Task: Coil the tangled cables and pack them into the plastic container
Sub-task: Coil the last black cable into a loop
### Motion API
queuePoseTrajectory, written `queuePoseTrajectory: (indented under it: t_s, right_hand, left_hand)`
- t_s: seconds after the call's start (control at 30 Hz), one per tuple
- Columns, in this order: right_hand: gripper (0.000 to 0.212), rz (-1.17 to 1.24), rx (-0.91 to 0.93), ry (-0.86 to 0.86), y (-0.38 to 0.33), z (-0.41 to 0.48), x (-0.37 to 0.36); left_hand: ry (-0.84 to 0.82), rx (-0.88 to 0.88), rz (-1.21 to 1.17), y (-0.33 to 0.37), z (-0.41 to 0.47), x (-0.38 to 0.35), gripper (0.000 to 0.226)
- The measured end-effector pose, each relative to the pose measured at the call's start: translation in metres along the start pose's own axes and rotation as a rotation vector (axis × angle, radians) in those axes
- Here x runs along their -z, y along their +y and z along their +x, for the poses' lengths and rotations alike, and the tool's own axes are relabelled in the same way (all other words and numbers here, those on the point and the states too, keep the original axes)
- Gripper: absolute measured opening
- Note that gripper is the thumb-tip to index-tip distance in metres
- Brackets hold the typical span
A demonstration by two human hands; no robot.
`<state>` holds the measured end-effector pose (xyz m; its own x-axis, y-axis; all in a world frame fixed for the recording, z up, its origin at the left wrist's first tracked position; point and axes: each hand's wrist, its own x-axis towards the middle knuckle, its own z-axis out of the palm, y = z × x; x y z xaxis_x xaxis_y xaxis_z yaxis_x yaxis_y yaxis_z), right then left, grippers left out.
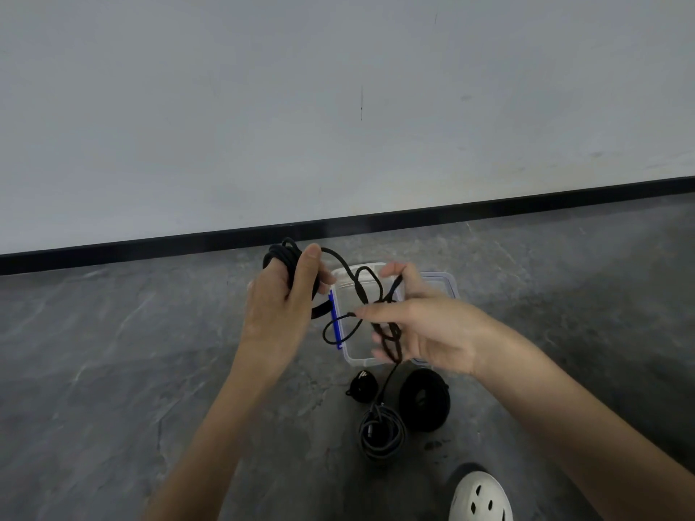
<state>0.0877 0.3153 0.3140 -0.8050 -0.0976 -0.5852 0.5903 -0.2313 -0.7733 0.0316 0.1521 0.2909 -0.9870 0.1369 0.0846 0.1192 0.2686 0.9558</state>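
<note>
Above the plastic container [349, 356]: black cable [340, 259] hangs in slack, crossed loops between both hands, clear of the floor.
Left hand [280, 306]: fingers are curled round a wound bundle of the black cable, thumb clamped over the turns.
Right hand [428, 332]: mostly spread; thumb and an upper finger pinch one strand, and further strands are draped round the lower fingers.
Hazard, knotting: drawing the hands apart would likely cinch the crossed loops into a knot.
Hazard, unwinding: a relaxed left thumb could let the bundle spring loose.
Hazard, snagging: one strand drops toward the grey coil [381, 436]; contact cannot be confirmed, but lifting may drag that coil.
Cable appearance: thin, round, matte black, limp.
Container: clear, blue latch on one side, open, resting on the floor.
Finished coils: small black coil [361, 386] and flat black coil [424, 399] lie just beside the container, not yet packed.
</note>
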Motion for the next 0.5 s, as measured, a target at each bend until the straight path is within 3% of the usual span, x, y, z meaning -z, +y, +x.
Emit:
queuePoseTrajectory:
  t_s: [0.13, 0.23, 0.3, 0.4, 0.5]
  right_hand:
    - [0.094, -0.440, 0.299, 0.176, 0.001, -0.001, 0.003]
    - [0.110, -0.472, 0.380, 0.256, 0.003, 0.002, 0.009]
    - [0.095, -0.519, 0.351, 0.332, 0.004, 0.005, 0.014]
    - [0.042, -0.593, 0.316, 0.401, 0.003, 0.010, 0.020]
    - [0.035, -0.640, 0.276, 0.461, 0.002, 0.012, 0.024]
  left_hand:
    - [0.082, 0.043, 0.014, -0.001, 0.002, 0.003, 0.042]
    - [0.132, 0.071, 0.029, -0.001, 0.004, 0.006, 0.042]
    - [0.145, 0.085, 0.040, -0.002, 0.004, 0.007, 0.042]
    - [0.139, 0.103, 0.074, -0.003, 0.004, 0.005, 0.042]
    - [0.137, 0.106, 0.071, -0.003, 0.005, 0.005, 0.041]
